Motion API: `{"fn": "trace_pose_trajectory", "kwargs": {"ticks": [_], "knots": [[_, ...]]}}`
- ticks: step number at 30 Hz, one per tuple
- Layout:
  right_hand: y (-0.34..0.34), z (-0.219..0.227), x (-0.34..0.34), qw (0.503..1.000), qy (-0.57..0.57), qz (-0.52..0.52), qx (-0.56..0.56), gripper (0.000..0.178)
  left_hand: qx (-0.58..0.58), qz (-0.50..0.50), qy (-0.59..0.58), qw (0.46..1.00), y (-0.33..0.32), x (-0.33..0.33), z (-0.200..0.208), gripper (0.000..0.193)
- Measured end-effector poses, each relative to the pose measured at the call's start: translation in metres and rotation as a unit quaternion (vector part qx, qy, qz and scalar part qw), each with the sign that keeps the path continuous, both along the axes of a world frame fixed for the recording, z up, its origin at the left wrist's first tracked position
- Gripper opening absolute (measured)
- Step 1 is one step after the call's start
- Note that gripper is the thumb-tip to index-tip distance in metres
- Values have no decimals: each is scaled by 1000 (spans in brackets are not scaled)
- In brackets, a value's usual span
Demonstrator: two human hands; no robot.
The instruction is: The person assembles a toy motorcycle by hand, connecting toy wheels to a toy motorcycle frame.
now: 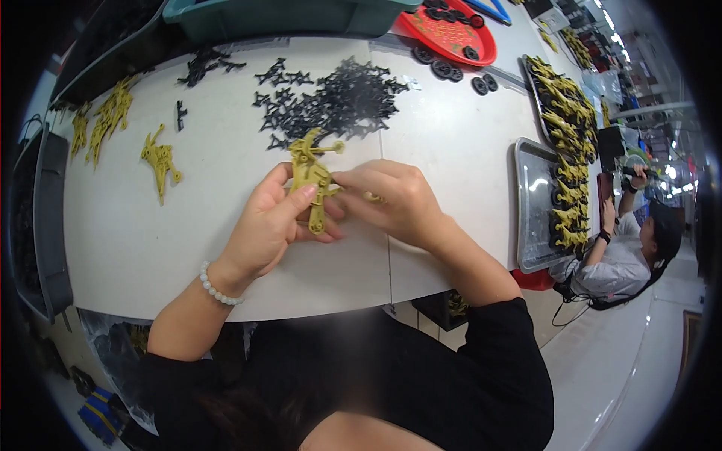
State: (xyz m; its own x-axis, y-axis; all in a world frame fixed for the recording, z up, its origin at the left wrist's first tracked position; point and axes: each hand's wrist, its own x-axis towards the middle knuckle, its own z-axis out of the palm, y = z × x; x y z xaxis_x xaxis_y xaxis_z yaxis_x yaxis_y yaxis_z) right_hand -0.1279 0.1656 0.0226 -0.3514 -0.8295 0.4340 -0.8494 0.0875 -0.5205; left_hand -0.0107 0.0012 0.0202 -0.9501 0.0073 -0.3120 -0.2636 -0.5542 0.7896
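My left hand (272, 218) grips an olive-yellow molded plastic frame part (307, 161) with arms and round holes, thumb across its front. The part is held upright above the white table. My right hand (395, 197) is closed in a pinch at the part's right edge, slightly blurred. A small gold-yellow bit shows among its fingers, and what they hold is hidden. Just beyond the hands spreads a pile of small black plastic pieces (331, 101). Another yellow part (159, 161) lies to the left, with a single black piece (180, 115) beyond it.
More yellow parts (111, 113) lie at the far left. A teal bin (286, 19) and a red tray (481, 41) with black wheels stand at the back. Metal trays (534, 218) of yellow-and-black assemblies line the right. A co-worker (624, 248) sits beyond them. A dark bin (53, 225) is on the left.
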Motion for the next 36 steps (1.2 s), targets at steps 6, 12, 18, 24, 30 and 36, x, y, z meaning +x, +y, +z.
{"fn": "trace_pose_trajectory", "kwargs": {"ticks": [6, 12, 18, 24, 30, 36], "knots": [[45, 14, -98, 966, -87, -240, 46, 20, 19, 7, 2, 1000, -3, 1, 2, 31], [98, -17, -227, 882, 62, -457, 98, 41, 21, -29, 6, 999, -2, 0, 9, 31], [79, -30, -213, 893, 61, -421, 145, 37, 46, -9, 1, 999, -4, 2, 4, 30], [63, -18, -141, 922, 160, -327, 133, 31, 65, -17, -17, 998, -4, 3, 2, 34], [18, 21, -35, 999, -8, -40, -28, 41, 53, -48, -23, 997, 0, 5, 0, 29], [0, 32, -14, 997, 64, 31, 0, 40, 24, -64, -24, 997, 4, 6, 5, 29]]}}
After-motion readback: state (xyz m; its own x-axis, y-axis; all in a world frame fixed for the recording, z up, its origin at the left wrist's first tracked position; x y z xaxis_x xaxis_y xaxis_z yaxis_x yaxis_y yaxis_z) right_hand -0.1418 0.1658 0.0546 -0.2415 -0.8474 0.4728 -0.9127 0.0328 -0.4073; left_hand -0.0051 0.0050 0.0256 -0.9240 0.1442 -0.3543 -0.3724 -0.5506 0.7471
